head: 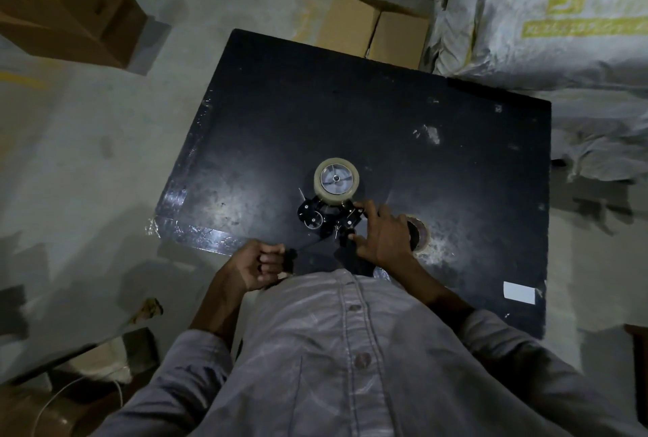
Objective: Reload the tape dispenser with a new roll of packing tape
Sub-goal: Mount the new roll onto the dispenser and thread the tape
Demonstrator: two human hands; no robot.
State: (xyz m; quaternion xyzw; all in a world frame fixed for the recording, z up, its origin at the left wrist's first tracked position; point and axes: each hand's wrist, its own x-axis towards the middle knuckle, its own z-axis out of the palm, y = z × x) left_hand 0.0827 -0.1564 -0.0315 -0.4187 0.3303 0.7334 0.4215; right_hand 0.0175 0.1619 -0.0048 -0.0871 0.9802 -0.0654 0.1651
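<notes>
**Two hands at the dispenser, close to the table's near edge**

Both hands work low on the black table (350, 114). The right hand (384, 233) pinches the right side of the black tape dispenser (326, 219), with its fingers bent over the top of the frame and its thumb against the lower part. The left hand (257, 263) is a tight fist round a small dark piece (290, 257); what that is I cannot tell. A thin line runs from it to the dispenser.

The packing tape roll (336, 180) sits mounted on the dispenser's wheel, on the far side of the frame. A worn tape ring (422, 233) lies flat, half under the right hand. Beyond the roll the tabletop is bare, with cardboard boxes (371, 33) at its far edge and sacks (543, 15) crowding its right side.
</notes>
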